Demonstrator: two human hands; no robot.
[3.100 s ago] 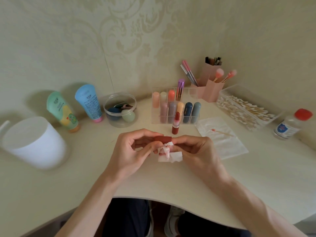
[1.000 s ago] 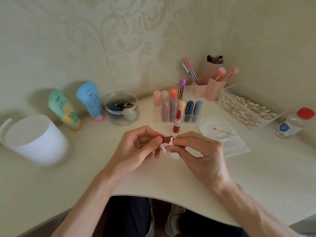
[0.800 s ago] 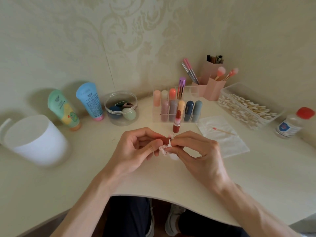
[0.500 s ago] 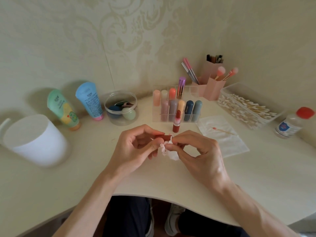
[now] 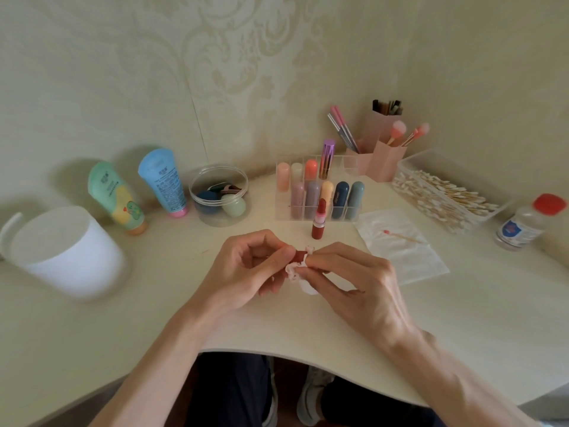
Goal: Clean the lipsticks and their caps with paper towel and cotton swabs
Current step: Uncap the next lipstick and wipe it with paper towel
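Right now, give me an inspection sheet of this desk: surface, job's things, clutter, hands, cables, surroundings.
Surface: pale desk, curved front edge.
Job's things: red-brown cap and crumpled paper towel between the hands; open lipstick upright before the organizer; used swab on a flat towel; cotton swabs stocked at the right.
Clutter: green tube, blue tube, jar, white container, brush holders, red-capped bottle.
Hands: left hand grips the cap; right hand pinches the paper towel against it.
Cables: nothing seen.
Surroundings: patterned wallpaper; person's legs below the desk.

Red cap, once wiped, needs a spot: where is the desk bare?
Bare desk lies between the white tub and the left hand, and on the near side of the tissue sheet. The back, around the lipstick organizer, is crowded.
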